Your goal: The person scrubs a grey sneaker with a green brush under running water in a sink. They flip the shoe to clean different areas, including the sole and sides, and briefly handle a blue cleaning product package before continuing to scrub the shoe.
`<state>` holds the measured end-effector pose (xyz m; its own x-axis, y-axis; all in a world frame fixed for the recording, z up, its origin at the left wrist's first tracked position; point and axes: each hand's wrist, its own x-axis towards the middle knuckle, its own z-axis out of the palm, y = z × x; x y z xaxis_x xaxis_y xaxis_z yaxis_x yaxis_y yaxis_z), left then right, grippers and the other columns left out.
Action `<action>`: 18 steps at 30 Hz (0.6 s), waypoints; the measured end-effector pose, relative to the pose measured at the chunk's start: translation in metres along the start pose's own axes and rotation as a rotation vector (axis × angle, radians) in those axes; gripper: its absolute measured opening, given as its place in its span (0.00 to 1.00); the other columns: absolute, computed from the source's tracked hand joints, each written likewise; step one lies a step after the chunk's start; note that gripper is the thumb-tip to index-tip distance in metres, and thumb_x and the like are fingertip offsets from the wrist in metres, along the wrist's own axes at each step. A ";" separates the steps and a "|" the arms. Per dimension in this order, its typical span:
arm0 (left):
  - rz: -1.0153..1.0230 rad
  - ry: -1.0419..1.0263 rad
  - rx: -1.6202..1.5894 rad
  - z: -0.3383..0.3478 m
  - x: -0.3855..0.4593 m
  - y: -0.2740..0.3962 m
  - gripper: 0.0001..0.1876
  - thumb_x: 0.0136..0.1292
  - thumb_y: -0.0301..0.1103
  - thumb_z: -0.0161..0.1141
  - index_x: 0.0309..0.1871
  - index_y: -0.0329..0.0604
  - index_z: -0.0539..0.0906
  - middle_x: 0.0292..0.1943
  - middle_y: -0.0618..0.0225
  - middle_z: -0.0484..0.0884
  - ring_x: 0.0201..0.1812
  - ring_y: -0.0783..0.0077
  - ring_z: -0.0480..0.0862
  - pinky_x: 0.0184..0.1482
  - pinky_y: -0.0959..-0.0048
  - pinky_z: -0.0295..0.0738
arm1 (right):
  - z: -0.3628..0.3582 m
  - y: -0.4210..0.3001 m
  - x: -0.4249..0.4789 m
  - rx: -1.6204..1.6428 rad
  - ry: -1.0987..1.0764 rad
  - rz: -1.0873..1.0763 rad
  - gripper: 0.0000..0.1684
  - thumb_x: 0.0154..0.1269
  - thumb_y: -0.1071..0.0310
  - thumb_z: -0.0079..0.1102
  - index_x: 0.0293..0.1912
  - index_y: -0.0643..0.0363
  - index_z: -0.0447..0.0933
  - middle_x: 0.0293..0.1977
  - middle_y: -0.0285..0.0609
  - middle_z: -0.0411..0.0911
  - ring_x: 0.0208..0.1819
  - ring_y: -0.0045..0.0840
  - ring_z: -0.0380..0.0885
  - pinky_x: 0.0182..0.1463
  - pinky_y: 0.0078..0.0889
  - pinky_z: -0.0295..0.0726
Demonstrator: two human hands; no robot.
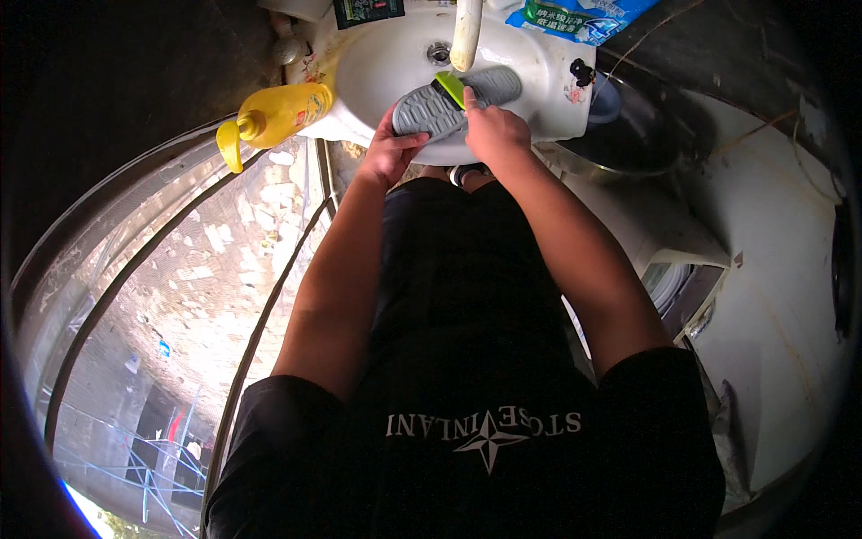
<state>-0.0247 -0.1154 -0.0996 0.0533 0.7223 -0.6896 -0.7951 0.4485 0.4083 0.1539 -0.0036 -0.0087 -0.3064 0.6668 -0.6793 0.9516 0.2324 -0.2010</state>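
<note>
Over a white ceramic washbasin (377, 40), my left hand (394, 151) grips one end of a grey slipper (424, 116), its ridged sole turned up. The slipper lies aslant, and its other end reaches to the right below the faucet spout (466, 37). My right hand (497, 128) holds a small green brush (450, 89) against the middle of the sole, with the index finger laid on the brush's back. Dark bristles show along the brush's left side. The palm side of my right hand is hidden.
A yellow pump bottle (279, 114) lies at the basin's left edge. A dark packet (369, 10) and a blue bag (579, 20) rest at the back. To the right are a small black object (582, 72) on the rim and a large metal basin (633, 135). A screened window (222, 269) stands left.
</note>
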 end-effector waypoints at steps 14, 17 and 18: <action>-0.012 -0.067 -0.033 -0.006 0.002 0.002 0.44 0.59 0.05 0.62 0.77 0.56 0.73 0.61 0.68 0.84 0.59 0.65 0.86 0.62 0.66 0.86 | 0.005 -0.042 -0.001 0.025 -0.148 -0.066 0.31 0.82 0.45 0.29 0.64 0.56 0.71 0.46 0.59 0.87 0.52 0.50 0.87 0.58 0.55 0.83; -0.006 -0.040 0.009 0.007 -0.004 0.005 0.44 0.58 0.05 0.62 0.77 0.55 0.73 0.61 0.70 0.84 0.59 0.66 0.86 0.62 0.66 0.86 | -0.004 -0.012 0.016 -0.045 -0.111 0.028 0.30 0.78 0.57 0.42 0.74 0.51 0.60 0.47 0.56 0.87 0.50 0.47 0.88 0.55 0.54 0.85; 0.004 -0.022 0.033 0.009 -0.005 0.008 0.44 0.58 0.06 0.63 0.77 0.55 0.73 0.61 0.70 0.84 0.59 0.66 0.86 0.62 0.66 0.86 | -0.007 -0.003 0.021 -0.118 -0.050 0.037 0.43 0.76 0.66 0.52 0.84 0.48 0.49 0.47 0.54 0.87 0.48 0.45 0.89 0.52 0.54 0.87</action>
<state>-0.0259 -0.1113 -0.0875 0.0637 0.7349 -0.6751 -0.7748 0.4628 0.4306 0.1446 0.0146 -0.0169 -0.2670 0.6412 -0.7194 0.9518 0.2924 -0.0926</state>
